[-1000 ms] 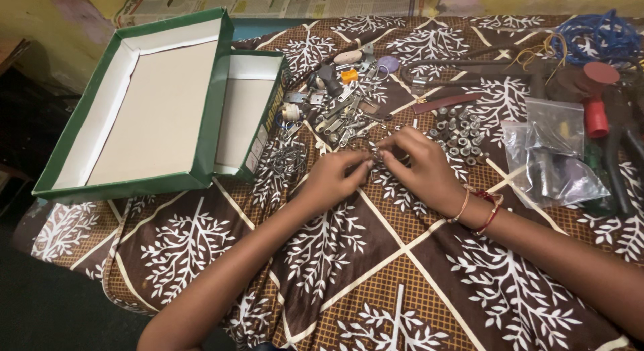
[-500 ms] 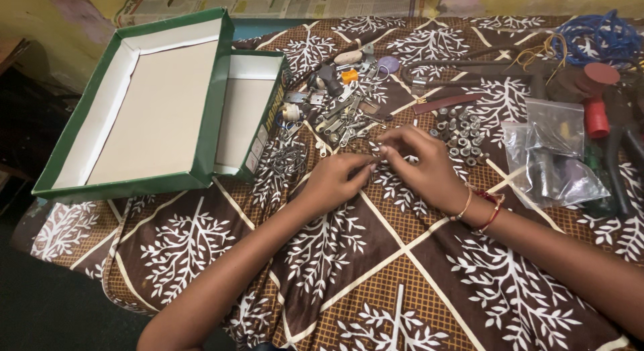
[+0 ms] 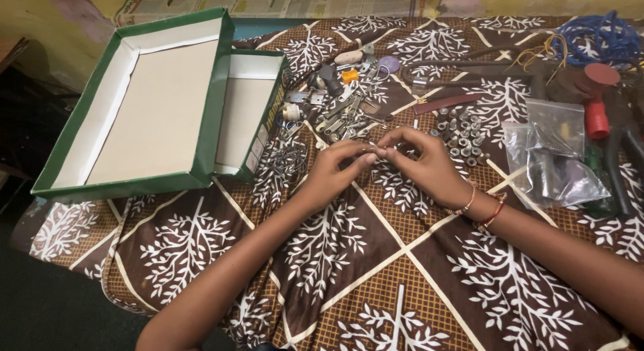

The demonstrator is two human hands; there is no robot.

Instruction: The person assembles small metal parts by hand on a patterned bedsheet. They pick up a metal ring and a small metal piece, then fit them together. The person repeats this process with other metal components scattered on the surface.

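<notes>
Hands meet over a brown patterned cloth (image 3: 376,270): left hand (image 3: 332,173) and right hand (image 3: 419,164) pinch one tiny metal part (image 3: 376,149) between fingertips, just below a heap of metal bits (image 3: 342,116). It is likely light, stiff and slippery; a fingertip pinch at its ends suits it. A green box (image 3: 208,103) lies left of the heap.

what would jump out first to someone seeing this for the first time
Two bare hands meet at the middle of a brown cloth printed with white trees: the left hand and right hand pinch something tiny between their fingers. Just beyond them lies a scatter of small metal hardware, and at far left sits an open green box, empty inside.
</notes>
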